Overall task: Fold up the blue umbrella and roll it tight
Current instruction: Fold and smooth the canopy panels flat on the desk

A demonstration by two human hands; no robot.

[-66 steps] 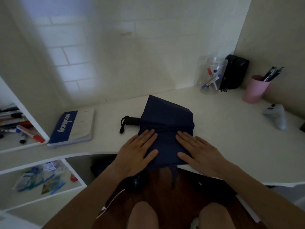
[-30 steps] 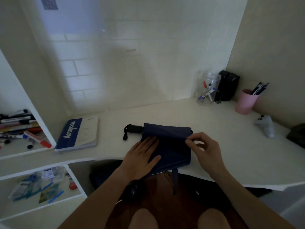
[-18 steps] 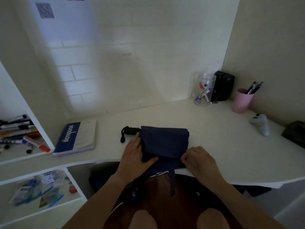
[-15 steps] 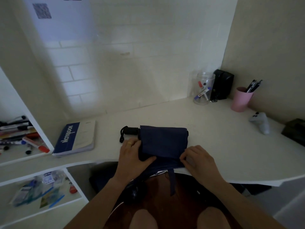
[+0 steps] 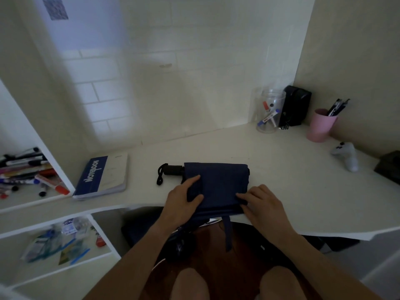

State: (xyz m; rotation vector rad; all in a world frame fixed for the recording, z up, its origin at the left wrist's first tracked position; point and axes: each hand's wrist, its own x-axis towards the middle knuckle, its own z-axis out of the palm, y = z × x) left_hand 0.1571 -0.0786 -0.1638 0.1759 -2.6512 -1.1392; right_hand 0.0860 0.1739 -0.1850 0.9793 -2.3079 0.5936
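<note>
The blue umbrella (image 5: 218, 182) lies on the white desk (image 5: 281, 169) at its front edge, its navy cloth folded into a flat rectangle. Its black handle (image 5: 172, 170) with a wrist cord sticks out to the left. A cloth strap (image 5: 227, 232) hangs down off the desk edge. My left hand (image 5: 183, 198) grips the left edge of the cloth, thumb on top and fingers wrapped around it. My right hand (image 5: 263, 201) pinches the lower right corner of the cloth with curled fingers.
A blue and white notebook (image 5: 102, 176) lies left of the umbrella. At the back right stand a clear jar (image 5: 269, 111) of markers, a black box (image 5: 296, 109) and a pink pen cup (image 5: 321, 125). A white game controller (image 5: 347, 155) lies right. Shelves with pens are at left.
The far edge of the cloth has been folded toward me into a narrower rectangle. My left hand moved from lying flat on top to gripping the left edge; my right hand dropped to the lower right corner.
</note>
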